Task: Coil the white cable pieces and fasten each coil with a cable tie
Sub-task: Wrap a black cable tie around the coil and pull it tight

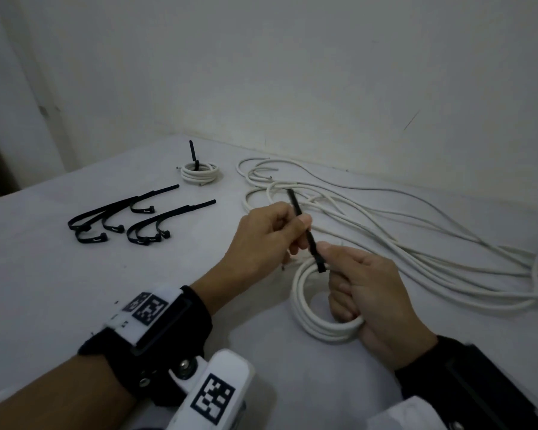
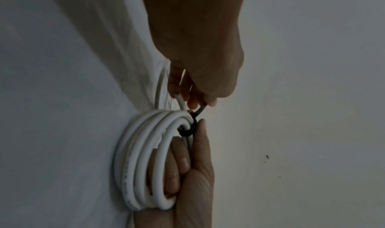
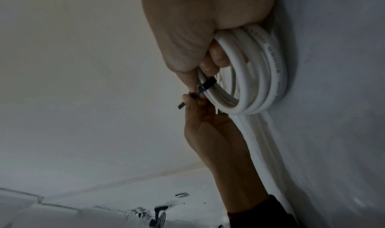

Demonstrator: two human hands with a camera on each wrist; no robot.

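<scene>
On the pale worktop (image 1: 75,290), near its front edge, the right hand (image 1: 376,293) holds a white cable coil (image 1: 305,311) of several turns, its fingers (image 1: 339,305) curled through the middle of the ring and the thumb laid along the top beside the head of a black cable tie (image 1: 311,243). That tie is looped round the turns of the coil at its upper edge, and its free tail runs up and to the left into the left hand (image 1: 261,237), which pinches the strap between thumb and fingertips, the tip of the strap standing out above the knuckles. From the left wrist view the black band (image 2: 190,128) hooks round the white turns right against the right thumb, with the left hand's fingers closed on the strap just above it. From the right wrist view the same band (image 3: 207,85) crosses the bundle close to the right thumb tip. Behind the hands and to the right, loose white cable (image 1: 416,240) sprawls in long, overlapping loops toward the wall. Farther back, a finished small coil (image 1: 201,173) lies flat with its tie's tail sticking upright. Spare black cable ties (image 1: 131,218) lie in two loose bunches on the left side of the worktop, well apart from both hands.
</scene>
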